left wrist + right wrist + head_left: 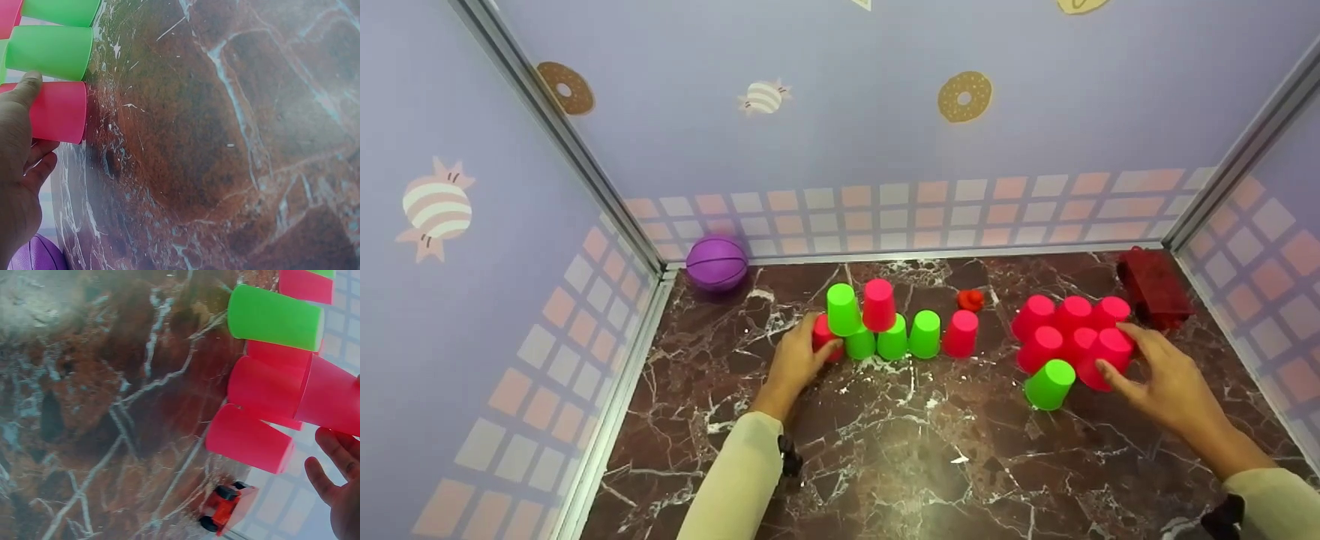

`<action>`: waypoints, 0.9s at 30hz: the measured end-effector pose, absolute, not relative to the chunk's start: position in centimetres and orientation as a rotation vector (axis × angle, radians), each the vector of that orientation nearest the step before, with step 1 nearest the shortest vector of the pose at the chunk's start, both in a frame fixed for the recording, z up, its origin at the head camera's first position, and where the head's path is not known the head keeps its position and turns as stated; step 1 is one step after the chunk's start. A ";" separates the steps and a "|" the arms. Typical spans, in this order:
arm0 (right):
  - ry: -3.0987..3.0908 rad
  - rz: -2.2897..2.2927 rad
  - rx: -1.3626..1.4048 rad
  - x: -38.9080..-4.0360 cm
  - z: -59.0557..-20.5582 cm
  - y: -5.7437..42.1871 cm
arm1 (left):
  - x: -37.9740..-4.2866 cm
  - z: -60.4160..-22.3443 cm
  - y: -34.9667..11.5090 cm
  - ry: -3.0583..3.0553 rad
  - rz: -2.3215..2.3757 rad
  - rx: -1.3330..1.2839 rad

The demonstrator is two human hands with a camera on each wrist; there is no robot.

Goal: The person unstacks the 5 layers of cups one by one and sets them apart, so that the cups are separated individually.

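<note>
My left hand grips a red cup at the left end of a row of upside-down cups, its thumb on the side. Green cups continue the row, with another red cup at its right end. Over the left part, a green cup and a pink cup form a second level. My right hand holds a pink cup between thumb and fingers, raised over a pink cup. More pink cups cluster there, with a green cup in front.
A purple ball lies in the back left corner. A red toy vehicle is in the back right corner. Behind the row's right end sits a small orange-red object. Patterned panels wall in the marbled surface.
</note>
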State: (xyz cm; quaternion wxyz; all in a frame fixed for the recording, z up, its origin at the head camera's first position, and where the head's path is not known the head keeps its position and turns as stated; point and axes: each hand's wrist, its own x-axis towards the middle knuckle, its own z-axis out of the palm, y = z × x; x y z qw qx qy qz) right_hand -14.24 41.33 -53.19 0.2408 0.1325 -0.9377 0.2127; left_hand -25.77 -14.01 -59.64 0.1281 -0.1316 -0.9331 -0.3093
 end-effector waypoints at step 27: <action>-2.755 0.643 0.323 -14.0 -57.9 41.7 | -25.7 -59.9 -14.1 -2.690 -0.931 -0.388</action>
